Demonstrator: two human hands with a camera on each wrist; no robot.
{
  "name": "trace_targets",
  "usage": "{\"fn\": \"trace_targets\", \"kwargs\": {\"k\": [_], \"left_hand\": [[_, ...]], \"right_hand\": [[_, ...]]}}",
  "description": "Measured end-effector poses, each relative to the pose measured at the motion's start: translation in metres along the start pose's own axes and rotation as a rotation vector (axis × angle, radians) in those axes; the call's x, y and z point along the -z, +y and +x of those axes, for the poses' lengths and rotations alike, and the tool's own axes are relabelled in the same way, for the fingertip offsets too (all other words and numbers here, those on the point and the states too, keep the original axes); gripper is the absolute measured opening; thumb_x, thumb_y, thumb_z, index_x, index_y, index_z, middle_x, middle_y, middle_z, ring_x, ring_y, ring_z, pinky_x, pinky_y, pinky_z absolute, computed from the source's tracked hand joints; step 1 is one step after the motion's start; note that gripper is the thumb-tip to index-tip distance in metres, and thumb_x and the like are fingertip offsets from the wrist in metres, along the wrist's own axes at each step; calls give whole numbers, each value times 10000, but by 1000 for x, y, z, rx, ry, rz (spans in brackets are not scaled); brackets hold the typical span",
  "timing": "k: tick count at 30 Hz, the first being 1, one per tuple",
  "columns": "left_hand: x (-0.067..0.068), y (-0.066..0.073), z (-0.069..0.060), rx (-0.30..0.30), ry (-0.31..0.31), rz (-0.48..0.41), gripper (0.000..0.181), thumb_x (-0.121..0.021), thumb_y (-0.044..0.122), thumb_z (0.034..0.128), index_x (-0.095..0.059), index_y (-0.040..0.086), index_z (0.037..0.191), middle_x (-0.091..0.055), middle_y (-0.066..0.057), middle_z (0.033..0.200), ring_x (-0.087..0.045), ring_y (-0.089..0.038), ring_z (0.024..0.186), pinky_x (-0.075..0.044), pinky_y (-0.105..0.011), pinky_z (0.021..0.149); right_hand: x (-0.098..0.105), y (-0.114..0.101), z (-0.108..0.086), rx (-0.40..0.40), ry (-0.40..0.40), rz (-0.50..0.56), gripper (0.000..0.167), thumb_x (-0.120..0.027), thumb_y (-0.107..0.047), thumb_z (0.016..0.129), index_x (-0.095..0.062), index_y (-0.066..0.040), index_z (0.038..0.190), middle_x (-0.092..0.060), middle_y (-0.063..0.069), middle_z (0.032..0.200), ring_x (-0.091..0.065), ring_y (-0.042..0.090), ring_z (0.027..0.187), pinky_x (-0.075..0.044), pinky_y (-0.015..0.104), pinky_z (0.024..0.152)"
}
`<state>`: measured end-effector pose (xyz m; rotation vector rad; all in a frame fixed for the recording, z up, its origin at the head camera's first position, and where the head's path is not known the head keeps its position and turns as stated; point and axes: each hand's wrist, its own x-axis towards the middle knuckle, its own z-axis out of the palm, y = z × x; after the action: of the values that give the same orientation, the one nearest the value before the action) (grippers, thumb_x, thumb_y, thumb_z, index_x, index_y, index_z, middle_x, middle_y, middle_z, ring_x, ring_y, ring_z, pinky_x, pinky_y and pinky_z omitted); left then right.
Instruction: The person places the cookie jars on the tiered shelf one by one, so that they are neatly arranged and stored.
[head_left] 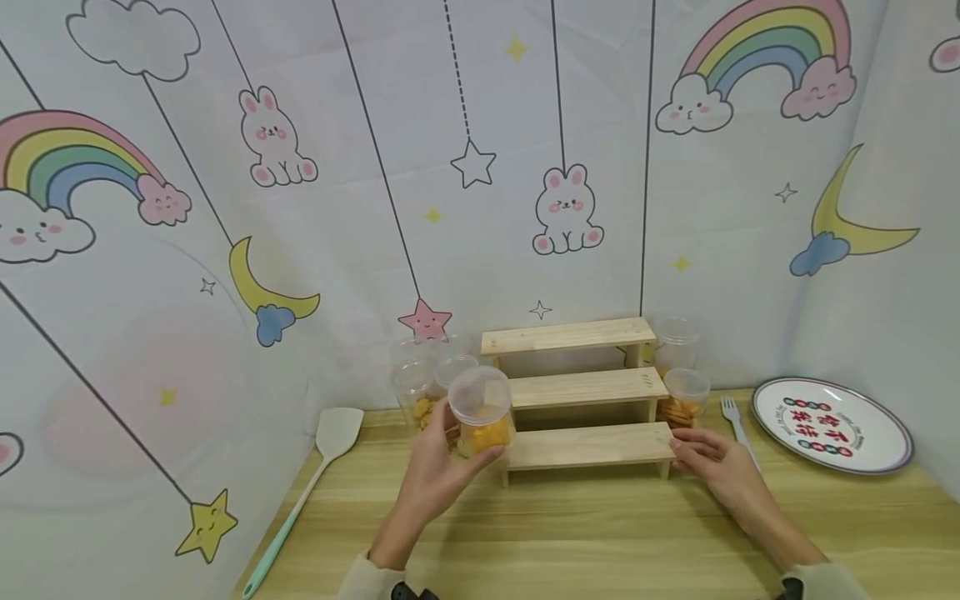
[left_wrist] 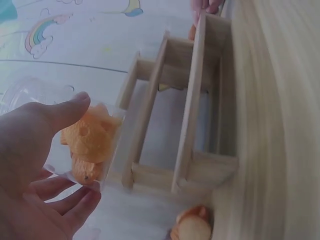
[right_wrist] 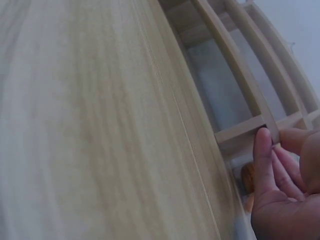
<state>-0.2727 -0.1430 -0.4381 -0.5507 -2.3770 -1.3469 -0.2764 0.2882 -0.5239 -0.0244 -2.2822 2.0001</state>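
Observation:
My left hand (head_left: 437,475) grips a clear plastic jar (head_left: 482,408) with a translucent lid and yellow-orange snack pieces inside. The jar is raised in front of the left end of a three-step wooden shelf (head_left: 588,447). In the left wrist view, the thumb and fingers curl round the jar's clear wall, and puffy orange pieces (left_wrist: 90,137) show through it. At the shelf's other end my right hand (head_left: 722,473) pinches the corner of the lowest step. The right wrist view shows thumb and fingertips on that step's end (right_wrist: 267,125).
Behind the held jar stand several lidded jars (head_left: 415,387). More jars (head_left: 684,392) stand right of the shelf. A fork (head_left: 737,421) and a white plate (head_left: 832,425) lie further right. A spatula (head_left: 300,492) lies along the left wall.

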Motion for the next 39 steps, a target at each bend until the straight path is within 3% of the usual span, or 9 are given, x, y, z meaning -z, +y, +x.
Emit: {"fn": "trace_targets", "kwargs": {"k": [9, 13, 23, 27, 31, 35, 39], "left_hand": [[-15, 28, 25, -55, 63, -6, 834, -937, 360, 873, -494, 152, 1547, -685, -14, 1398, -711, -227, 1248, -636, -485, 1000], [-21, 35, 41, -70, 100, 21, 827, -931, 325, 885, -485, 121, 1551, -662, -55, 1446, -688, -264, 1298, -626, -480, 1042], [-42, 49, 86, -19, 219, 142, 882, -935, 267, 881, -448, 55, 1587, -624, -175, 1509, -645, -343, 1372, -578, -469, 1131], [-54, 46, 110, -8, 232, 103, 872, -927, 230, 886, -445, 30, 1585, -617, -202, 1509, -621, -351, 1401, -545, -474, 1173], [-72, 39, 130, 43, 210, 72, 868, -919, 260, 892, -442, 2, 1570, -637, -219, 1470, -635, -355, 1370, -533, -475, 1185], [-91, 38, 143, 89, 183, 16, 887, -889, 298, 924, -382, 13, 1595, -620, -212, 1513, -628, -348, 1397, -517, -469, 1203], [-113, 46, 151, 90, 167, -68, 859, -872, 283, 946, -356, 61, 1596, -612, -193, 1534, -632, -317, 1400, -528, -442, 1191]], "right_hand": [[1, -1, -1, -6, 5, 8, 579, -736, -228, 1058, -552, 129, 1474, -807, -107, 1027, -768, 32, 935, -658, 247, 881], [0, -2, -3, -4, 14, 7, 582, -735, -228, 1059, -547, 135, 1472, -804, -123, 1027, -769, 30, 937, -657, 245, 880], [0, -1, -2, 0, 18, -3, 583, -730, -274, 1064, -565, 112, 1468, -804, -118, 1026, -771, 41, 943, -659, 255, 888], [0, -2, -2, -6, 22, 3, 576, -734, -271, 1061, -571, 108, 1463, -801, -114, 1020, -770, 44, 942, -658, 251, 887], [0, -1, -1, -14, 26, 15, 558, -734, -236, 1060, -568, 115, 1462, -801, -93, 1032, -765, 41, 943, -658, 245, 879], [0, -1, -1, -22, 23, 14, 558, -733, -227, 1060, -563, 107, 1473, -804, -46, 1061, -761, 43, 945, -656, 242, 880], [-1, -1, -1, -23, 22, 14, 560, -728, -236, 1064, -561, 97, 1481, -803, -26, 1081, -762, 47, 950, -657, 246, 883]]}}
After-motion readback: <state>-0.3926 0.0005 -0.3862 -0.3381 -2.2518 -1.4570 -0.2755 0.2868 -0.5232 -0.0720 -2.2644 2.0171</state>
